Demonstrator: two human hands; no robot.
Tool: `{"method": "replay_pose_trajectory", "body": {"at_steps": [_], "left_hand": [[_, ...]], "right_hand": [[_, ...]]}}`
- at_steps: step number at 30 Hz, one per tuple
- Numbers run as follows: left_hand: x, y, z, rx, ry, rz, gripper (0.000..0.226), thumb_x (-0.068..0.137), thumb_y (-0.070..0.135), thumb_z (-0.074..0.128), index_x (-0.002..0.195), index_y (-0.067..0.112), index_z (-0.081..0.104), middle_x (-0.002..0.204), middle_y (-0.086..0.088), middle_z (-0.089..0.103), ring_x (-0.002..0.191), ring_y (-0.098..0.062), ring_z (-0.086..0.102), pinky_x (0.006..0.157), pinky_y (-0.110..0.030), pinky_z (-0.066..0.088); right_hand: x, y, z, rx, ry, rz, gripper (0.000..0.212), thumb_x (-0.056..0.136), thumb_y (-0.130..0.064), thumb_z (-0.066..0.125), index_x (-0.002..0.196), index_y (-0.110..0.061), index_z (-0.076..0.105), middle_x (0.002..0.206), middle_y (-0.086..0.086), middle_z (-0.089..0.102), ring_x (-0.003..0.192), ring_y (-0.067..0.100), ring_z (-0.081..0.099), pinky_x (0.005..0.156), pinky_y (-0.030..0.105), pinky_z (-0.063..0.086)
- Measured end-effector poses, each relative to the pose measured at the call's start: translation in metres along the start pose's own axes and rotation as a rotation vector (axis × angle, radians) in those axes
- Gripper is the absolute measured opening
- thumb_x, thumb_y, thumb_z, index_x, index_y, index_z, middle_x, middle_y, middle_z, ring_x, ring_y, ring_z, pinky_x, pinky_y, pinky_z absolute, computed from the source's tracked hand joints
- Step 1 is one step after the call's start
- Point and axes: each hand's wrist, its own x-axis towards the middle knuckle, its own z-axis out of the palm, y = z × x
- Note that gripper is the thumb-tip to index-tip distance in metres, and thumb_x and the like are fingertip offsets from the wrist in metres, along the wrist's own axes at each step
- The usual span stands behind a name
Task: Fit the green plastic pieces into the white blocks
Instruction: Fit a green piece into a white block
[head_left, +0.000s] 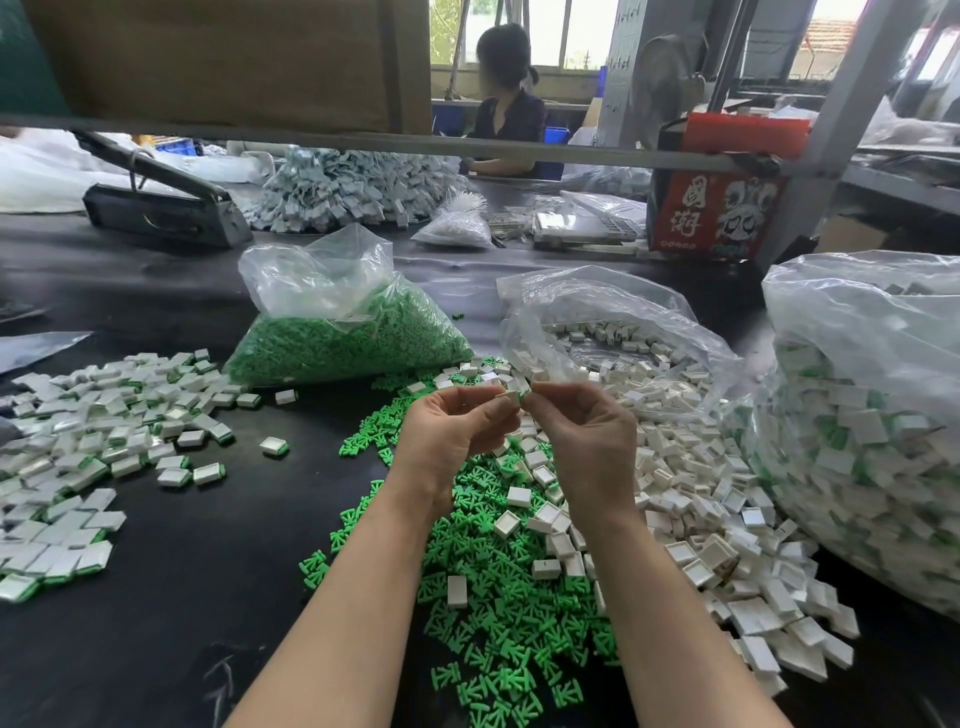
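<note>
Two hands joining one block above the loose green pieces (498, 613)

The left hand (457, 431) pinches a white block (511, 397); the right hand (587, 436), fingertips closed, presses a green piece (524, 393) against it, above that pile.

A black counter (171, 561) carries the work, and toward twelve o'clock a grey metal shelf rail (363, 139) crosses the view with a brown cardboard box (218, 57) resting above it. At one o'clock a red printed carton (719, 202) stands against a grey metal post (831, 130), with a round fan (662, 83) behind it. At eleven o'clock lies a dark metal lever tool (161, 200), and beyond the rail a seated person in a dark top (511, 117) faces left near bright windows (566, 31).
</note>
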Motion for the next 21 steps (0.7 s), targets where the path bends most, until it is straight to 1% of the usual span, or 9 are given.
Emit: {"method": "replay_pose_trajectory", "body": {"at_steps": [3, 6, 9, 12, 14, 16, 19, 21], "left_hand": [[0.000, 0.000, -0.002, 0.048, 0.002, 0.041, 0.039, 0.062, 0.024, 0.085, 0.095, 0.007, 0.074, 0.089, -0.016, 0.076, 0.080, -0.024, 0.074, 0.065, -0.025, 0.057], [0.000, 0.000, -0.001, 0.088, 0.001, 0.081, 0.034, 0.062, 0.025, 0.084, 0.090, 0.009, 0.075, 0.088, -0.016, 0.076, 0.078, -0.025, 0.074, 0.066, -0.026, 0.058], [-0.001, 0.000, -0.001, 0.114, -0.006, 0.113, 0.029, 0.062, 0.025, 0.084, 0.086, 0.010, 0.076, 0.085, -0.016, 0.075, 0.076, -0.025, 0.074, 0.065, -0.026, 0.058], [-0.002, 0.001, -0.003, 0.145, -0.018, 0.139, 0.027, 0.064, 0.024, 0.083, 0.086, 0.011, 0.076, 0.084, -0.015, 0.075, 0.077, -0.025, 0.073, 0.073, -0.033, 0.060], [-0.002, 0.001, -0.004, 0.165, -0.017, 0.153, 0.024, 0.065, 0.023, 0.082, 0.085, 0.011, 0.076, 0.083, -0.014, 0.075, 0.076, -0.025, 0.073, 0.078, -0.040, 0.058], [-0.002, 0.002, -0.003, 0.198, -0.012, 0.172, 0.027, 0.065, 0.023, 0.082, 0.087, 0.008, 0.075, 0.081, -0.014, 0.075, 0.075, -0.025, 0.073, 0.081, -0.044, 0.057], [-0.002, 0.002, -0.003, 0.224, -0.013, 0.187, 0.032, 0.066, 0.023, 0.081, 0.091, 0.004, 0.073, 0.082, -0.014, 0.075, 0.078, -0.027, 0.073, 0.082, -0.046, 0.057], [-0.002, 0.003, -0.002, 0.229, -0.012, 0.183, 0.033, 0.067, 0.022, 0.080, 0.092, 0.003, 0.072, 0.084, -0.013, 0.075, 0.080, -0.027, 0.073, 0.081, -0.044, 0.057]], "right_hand": [[0.002, -0.001, -0.001, -0.005, -0.015, 0.004, 0.017, 0.079, 0.000, 0.076, 0.095, 0.003, 0.072, 0.087, 0.010, 0.075, 0.082, 0.018, 0.073, 0.079, 0.025, 0.057], [0.003, -0.003, -0.004, 0.008, -0.036, 0.004, 0.015, 0.078, 0.002, 0.076, 0.093, 0.003, 0.072, 0.083, 0.009, 0.075, 0.077, 0.015, 0.072, 0.075, 0.022, 0.057], [0.002, -0.005, -0.007, 0.017, -0.060, 0.000, 0.015, 0.077, 0.002, 0.076, 0.091, 0.002, 0.072, 0.084, 0.010, 0.075, 0.078, 0.017, 0.072, 0.075, 0.024, 0.058], [0.001, -0.006, -0.008, 0.002, -0.087, -0.006, 0.016, 0.076, 0.001, 0.077, 0.091, 0.002, 0.072, 0.084, 0.011, 0.075, 0.079, 0.020, 0.073, 0.077, 0.026, 0.058], [0.002, -0.006, -0.009, -0.001, -0.104, -0.005, 0.017, 0.076, 0.000, 0.078, 0.092, 0.002, 0.072, 0.085, 0.012, 0.075, 0.079, 0.020, 0.073, 0.077, 0.026, 0.058], [0.003, -0.004, -0.010, -0.013, -0.124, 0.003, 0.020, 0.077, -0.003, 0.078, 0.096, 0.001, 0.071, 0.088, 0.011, 0.075, 0.082, 0.019, 0.073, 0.077, 0.024, 0.057], [0.005, 0.000, -0.011, -0.111, -0.142, 0.032, 0.023, 0.080, -0.011, 0.077, 0.101, -0.004, 0.071, 0.090, 0.007, 0.075, 0.084, 0.016, 0.072, 0.074, 0.022, 0.056], [0.006, 0.003, -0.012, -0.183, -0.174, 0.034, 0.014, 0.084, -0.014, 0.074, 0.095, -0.006, 0.073, 0.083, 0.005, 0.075, 0.078, 0.015, 0.072, 0.070, 0.021, 0.055]]}}
